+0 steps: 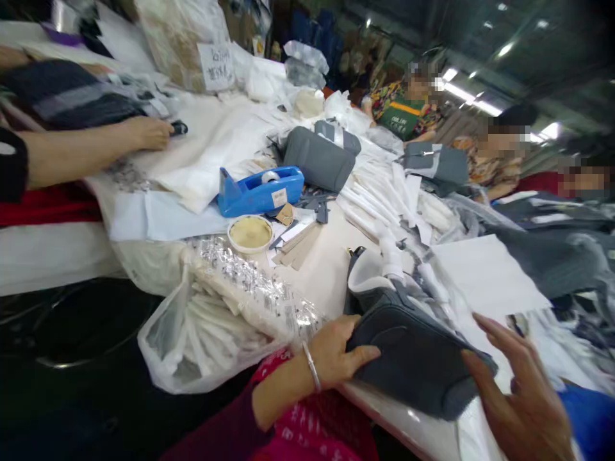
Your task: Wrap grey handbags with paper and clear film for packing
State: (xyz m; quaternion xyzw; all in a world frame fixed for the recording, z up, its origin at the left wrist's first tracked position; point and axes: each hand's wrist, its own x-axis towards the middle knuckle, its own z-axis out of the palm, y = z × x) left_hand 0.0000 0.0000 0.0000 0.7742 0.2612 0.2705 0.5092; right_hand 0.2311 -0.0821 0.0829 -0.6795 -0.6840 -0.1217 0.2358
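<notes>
A dark grey handbag (413, 352) lies tilted at the table's near edge, with white wrapping about its handle. My left hand (339, 352), with a bracelet on the wrist, grips its left end; the thumb lies on the near side and the other fingers are partly hidden. At the bag's right end is my right hand (523, 390), fingers stretched and apart, the thumb at the bag's corner. Whether that thumb presses on it, I cannot tell. White padding (369, 269) shows behind the bag. A white sheet (490, 275) is beyond my right hand.
A blue tape dispenser (259, 192) and a round tub (250, 234) stand left of centre, near several tags. A clear plastic bag (206, 339) hangs over the near edge. Another grey bag (317, 157) stands farther back. A co-worker's arm (96, 144) reaches in from the left; other people sit opposite.
</notes>
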